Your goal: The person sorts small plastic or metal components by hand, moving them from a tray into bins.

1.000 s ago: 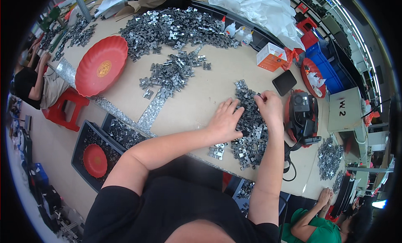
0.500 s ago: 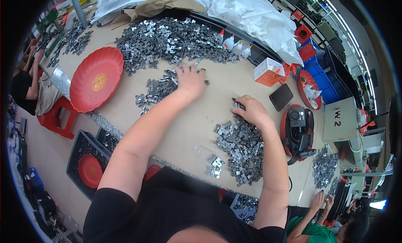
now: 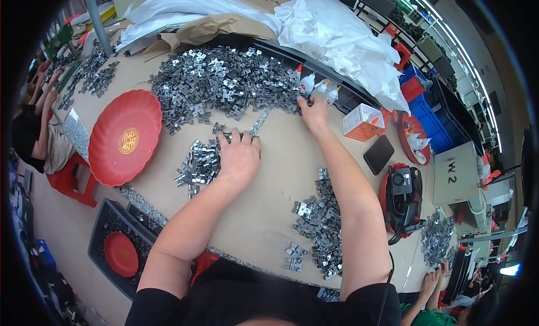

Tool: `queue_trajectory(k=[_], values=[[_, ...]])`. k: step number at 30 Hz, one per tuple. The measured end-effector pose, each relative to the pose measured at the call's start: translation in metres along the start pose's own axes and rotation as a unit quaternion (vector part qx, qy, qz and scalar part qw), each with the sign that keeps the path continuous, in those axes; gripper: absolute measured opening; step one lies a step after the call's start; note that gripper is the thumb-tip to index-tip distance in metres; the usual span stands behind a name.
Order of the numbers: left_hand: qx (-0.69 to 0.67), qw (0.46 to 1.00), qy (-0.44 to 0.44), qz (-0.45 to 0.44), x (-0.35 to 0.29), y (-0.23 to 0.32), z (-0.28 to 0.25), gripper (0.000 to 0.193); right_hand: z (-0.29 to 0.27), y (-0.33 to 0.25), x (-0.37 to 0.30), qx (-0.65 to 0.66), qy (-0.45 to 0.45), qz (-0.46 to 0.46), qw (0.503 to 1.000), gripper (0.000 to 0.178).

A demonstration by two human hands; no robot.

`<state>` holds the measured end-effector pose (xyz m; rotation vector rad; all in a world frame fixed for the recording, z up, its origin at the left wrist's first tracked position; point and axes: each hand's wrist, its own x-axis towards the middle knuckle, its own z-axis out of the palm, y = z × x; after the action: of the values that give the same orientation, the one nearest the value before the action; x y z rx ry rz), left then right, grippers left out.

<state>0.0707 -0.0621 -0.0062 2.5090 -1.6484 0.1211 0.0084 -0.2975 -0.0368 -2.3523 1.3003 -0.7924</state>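
Note:
My left hand [image 3: 240, 159] lies palm down with its fingers spread, at the right side of a small heap of metal clips [image 3: 197, 166]. Some clips lie at its fingertips; whether any are under the palm is hidden. Farther off, my right hand [image 3: 315, 114] reaches to the right end of a large pile of the same grey clips [image 3: 224, 79]. Its thumb and fingers stand apart, close to the small white bottles [image 3: 325, 91]. Another heap of clips [image 3: 320, 225] lies beside my right forearm, with a little group [image 3: 295, 257] near the table edge.
A red scalloped tray [image 3: 126, 138] rests at the left. On the right are an orange-and-white box [image 3: 364, 122], a dark flat phone-like thing [image 3: 379, 155] and a red basin holding black devices [image 3: 401, 197]. White sheeting [image 3: 337, 39] lies behind. Other people work at both sides.
My right hand has moved from the near right heap out to the large pile by the bottles. My left hand has drawn back toward me. The view has tilted slightly.

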Motion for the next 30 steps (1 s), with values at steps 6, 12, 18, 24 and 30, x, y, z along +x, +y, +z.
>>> queue_trajectory(k=[6, 12, 18, 24, 30], values=[[0.027, 1.0, -0.002, -0.013, -0.006, -0.01, -0.003, 0.025, -0.015, -0.037, -0.024, 0.051, -0.162, 0.01, 0.985, 0.052], [-0.034, 0.999, 0.024, -0.015, 0.0, -0.009, 0.001, 0.024, 0.01, -0.042, -0.023, 0.015, -0.043, -0.027, 0.999, 0.064], [-0.038, 0.999, -0.026, -0.005, -0.007, -0.014, -0.012, 0.022, 0.01, -0.045, -0.061, 0.102, -0.088, -0.148, 0.98, 0.031], [-0.028, 0.999, -0.012, 0.016, -0.009, -0.016, -0.015, 0.016, -0.009, -0.049, -0.116, 0.153, -0.107, -0.16, 0.969, 0.021], [-0.052, 0.998, -0.036, 0.018, -0.007, -0.018, -0.02, 0.017, -0.015, -0.054, -0.162, 0.158, -0.056, -0.067, 0.984, 0.019]])
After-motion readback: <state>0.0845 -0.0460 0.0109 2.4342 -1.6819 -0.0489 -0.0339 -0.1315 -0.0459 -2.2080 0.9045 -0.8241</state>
